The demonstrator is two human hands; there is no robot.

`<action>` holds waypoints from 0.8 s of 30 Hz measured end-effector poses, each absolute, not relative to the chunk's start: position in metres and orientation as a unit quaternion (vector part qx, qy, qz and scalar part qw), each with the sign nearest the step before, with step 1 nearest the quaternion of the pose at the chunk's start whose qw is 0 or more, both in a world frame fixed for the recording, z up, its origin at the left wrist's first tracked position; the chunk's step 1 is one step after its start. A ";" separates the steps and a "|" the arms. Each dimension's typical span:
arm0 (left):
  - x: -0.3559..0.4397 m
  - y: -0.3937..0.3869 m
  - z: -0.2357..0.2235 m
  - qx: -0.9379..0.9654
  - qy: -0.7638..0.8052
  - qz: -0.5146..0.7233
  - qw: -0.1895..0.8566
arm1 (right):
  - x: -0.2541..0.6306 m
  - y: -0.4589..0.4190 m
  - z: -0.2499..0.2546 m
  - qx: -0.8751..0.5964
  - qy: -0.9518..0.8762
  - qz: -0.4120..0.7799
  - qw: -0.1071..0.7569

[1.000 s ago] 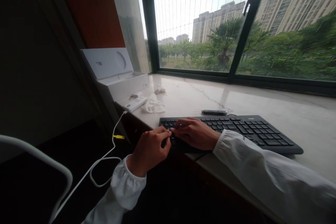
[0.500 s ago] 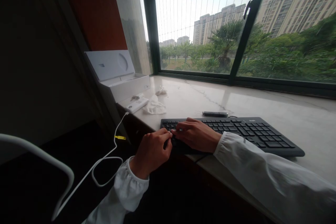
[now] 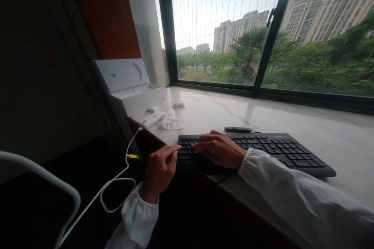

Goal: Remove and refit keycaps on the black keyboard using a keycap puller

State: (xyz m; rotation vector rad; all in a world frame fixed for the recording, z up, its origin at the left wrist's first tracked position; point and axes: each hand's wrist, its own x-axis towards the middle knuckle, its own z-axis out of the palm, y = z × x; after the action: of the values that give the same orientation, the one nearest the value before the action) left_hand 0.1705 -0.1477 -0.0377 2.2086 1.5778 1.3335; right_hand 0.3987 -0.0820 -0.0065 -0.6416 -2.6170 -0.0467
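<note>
A black keyboard (image 3: pixel 264 146) lies along the front edge of the pale counter. My right hand (image 3: pixel 217 148) rests over its left half, fingers spread and bent, with the fingertips down on the keys. Just off the keyboard's left end is my left hand (image 3: pixel 161 167). Its fingers stretch forward to the corner keys, and the thumb sits below them with a dark gap between. I make out nothing held in either hand. Both wrists have white elastic cuffs. Some keys are hidden under my right hand.
A black pen-like object (image 3: pixel 238 129) lies behind the keyboard. At the left are an open white box (image 3: pixel 143 99), a white power bank (image 3: pixel 152 120) with a white cable (image 3: pixel 128 149) hanging over the edge, and crumpled white tissue (image 3: pixel 172 120). A window (image 3: pixel 216 19) stands behind.
My left hand has moved left, away from my right fingertips, to the keyboard's left end. My right hand stays on the keys. The view has tilted slightly.
</note>
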 end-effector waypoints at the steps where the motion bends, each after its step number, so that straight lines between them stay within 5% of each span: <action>1: 0.168 -0.150 -0.040 0.715 0.534 0.448 0.061 | 0.399 -0.082 -0.005 -0.238 -0.945 -0.015 0.223; 8: 0.161 -0.175 -0.057 0.660 0.571 0.482 0.080 | 0.399 -0.085 -0.002 -0.210 -0.958 -0.015 0.197; 16: 0.171 -0.201 -0.089 0.649 0.573 0.490 0.105 | 0.426 -0.056 0.021 -0.348 -0.902 -0.052 0.249; 24: 0.185 -0.225 -0.125 0.632 0.584 0.499 0.101 | 0.534 0.009 0.016 -0.516 -0.850 -0.010 0.108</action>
State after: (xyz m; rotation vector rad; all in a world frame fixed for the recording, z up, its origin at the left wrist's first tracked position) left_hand 0.1846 -0.2251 -0.1246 1.8668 1.7268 1.4750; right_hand 0.5344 0.0088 0.0164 -1.5177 -2.5007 -0.0280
